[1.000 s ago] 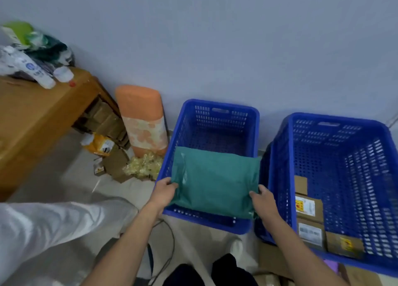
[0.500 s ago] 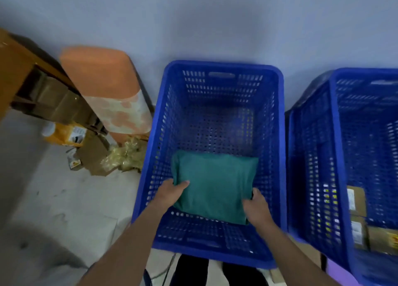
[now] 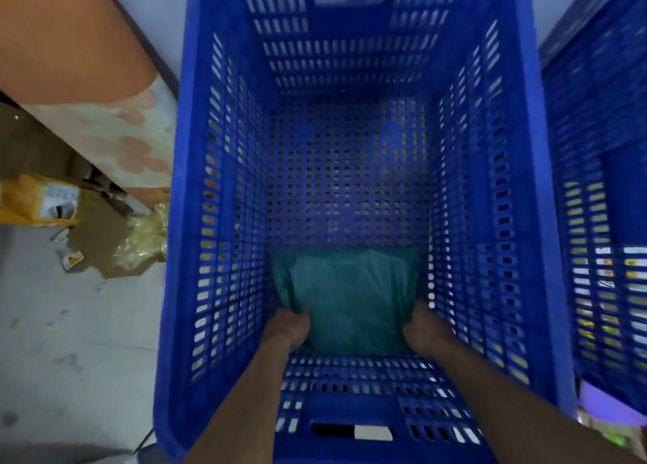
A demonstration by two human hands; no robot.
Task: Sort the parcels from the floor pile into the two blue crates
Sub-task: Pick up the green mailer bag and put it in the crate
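A green soft parcel (image 3: 350, 295) lies low inside the left blue crate (image 3: 182, 218), at the near end of its perforated floor. My left hand (image 3: 285, 327) grips the parcel's near left corner with curled fingers. On the other side, my right hand (image 3: 425, 329) holds the near right corner. Both forearms reach down over the crate's near wall. A second blue crate (image 3: 602, 148) stands to the right; labelled parcels show dimly through its slotted side.
An orange and white roll (image 3: 87, 78) leans against the wall left of the crate. Beneath it lie a yellow parcel (image 3: 38, 201), flattened cardboard (image 3: 101, 232) and crumpled yellowish plastic (image 3: 143, 239) on the grey floor.
Both hands have lowered the green parcel from above the crate's rim down to its floor. The camera has leaned in over the left crate, which now fills the view.
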